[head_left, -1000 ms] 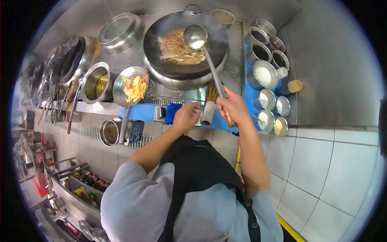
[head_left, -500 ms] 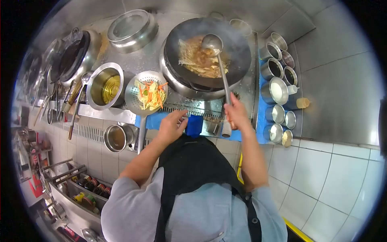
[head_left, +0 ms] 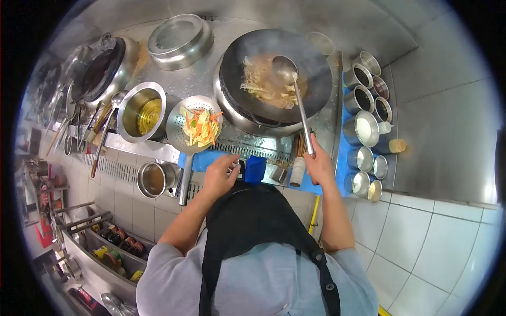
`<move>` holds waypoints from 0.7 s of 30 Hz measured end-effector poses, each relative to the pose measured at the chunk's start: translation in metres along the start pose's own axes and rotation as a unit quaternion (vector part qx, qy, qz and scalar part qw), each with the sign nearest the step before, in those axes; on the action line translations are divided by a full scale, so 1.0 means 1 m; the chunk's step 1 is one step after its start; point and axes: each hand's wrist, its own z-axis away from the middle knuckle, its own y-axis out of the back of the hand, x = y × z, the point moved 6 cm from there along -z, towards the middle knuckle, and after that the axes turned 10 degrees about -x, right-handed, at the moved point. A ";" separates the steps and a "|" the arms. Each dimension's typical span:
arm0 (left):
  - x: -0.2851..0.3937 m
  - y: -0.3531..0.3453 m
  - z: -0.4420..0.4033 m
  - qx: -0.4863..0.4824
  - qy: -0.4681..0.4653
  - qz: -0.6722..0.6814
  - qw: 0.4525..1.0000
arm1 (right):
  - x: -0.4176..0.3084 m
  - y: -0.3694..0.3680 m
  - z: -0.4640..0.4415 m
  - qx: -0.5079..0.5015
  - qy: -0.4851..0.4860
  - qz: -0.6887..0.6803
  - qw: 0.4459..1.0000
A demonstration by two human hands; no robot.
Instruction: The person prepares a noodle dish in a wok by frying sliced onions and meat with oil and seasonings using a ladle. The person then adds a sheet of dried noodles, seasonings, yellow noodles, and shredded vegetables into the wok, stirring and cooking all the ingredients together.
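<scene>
My right hand [head_left: 320, 167] is wrapped round the handle of a metal ladle [head_left: 302, 113]. The ladle's bowl rests over the noodle-like strips and brown liquid [head_left: 263, 84] in a steaming black wok [head_left: 237, 60]. Near the stove's front edge, beside a blue cloth [head_left: 255, 169], is my left hand [head_left: 222, 176], its fingers curled; what they hold, if anything, is hidden. To its upper left lies a perforated skimmer [head_left: 178, 124] heaped with carrot and cabbage pieces [head_left: 201, 128]. A brush with a pale handle [head_left: 297, 173] stands between my hands.
A pot of yellow oil [head_left: 126, 113] stands left of the skimmer, with a metal ring stand [head_left: 179, 60] behind it. Seasoning containers [head_left: 361, 130] line the right side. Another wok [head_left: 118, 66] is at the far left. A smaller pot [head_left: 151, 179] hangs below the stove edge.
The view has shifted, so the wok appears farther right. The ladle has moved over the food within the wok. My left hand has come nearer the skimmer's handle.
</scene>
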 end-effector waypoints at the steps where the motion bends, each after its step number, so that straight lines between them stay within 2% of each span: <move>1: 0.006 -0.002 0.003 -0.011 0.009 -0.007 1.000 | -0.014 0.003 -0.001 -0.001 0.006 0.017 1.000; 3: 0.014 -0.014 0.011 -0.022 0.023 -0.014 0.999 | -0.039 0.004 -0.004 -0.004 0.014 0.048 0.999; 6: 0.020 -0.041 0.012 -0.022 0.024 -0.004 0.999 | -0.053 0.006 -0.030 0.026 0.142 0.160 0.976; 7: 0.026 -0.050 0.013 -0.024 0.022 0.007 0.999 | -0.053 0.009 -0.041 0.008 0.167 0.187 0.968; 11: 0.041 -0.060 0.023 -0.022 0.055 -0.013 0.998 | -0.028 0.055 -0.051 -0.022 0.177 0.336 0.925; 14: 0.037 -0.068 0.039 0.022 0.104 -0.012 0.994 | -0.009 0.098 -0.033 -0.055 0.160 0.203 0.964; 15: 0.034 -0.074 0.050 0.034 0.124 -0.006 0.992 | 0.000 0.102 -0.031 -0.013 0.202 0.172 0.964; 18: 0.032 -0.097 0.068 0.012 0.161 -0.002 0.987 | 0.016 0.095 -0.048 0.067 0.122 0.145 0.980; 21: 0.042 -0.108 0.069 0.027 0.144 -0.003 0.989 | 0.017 0.089 -0.059 -0.033 0.050 0.038 0.997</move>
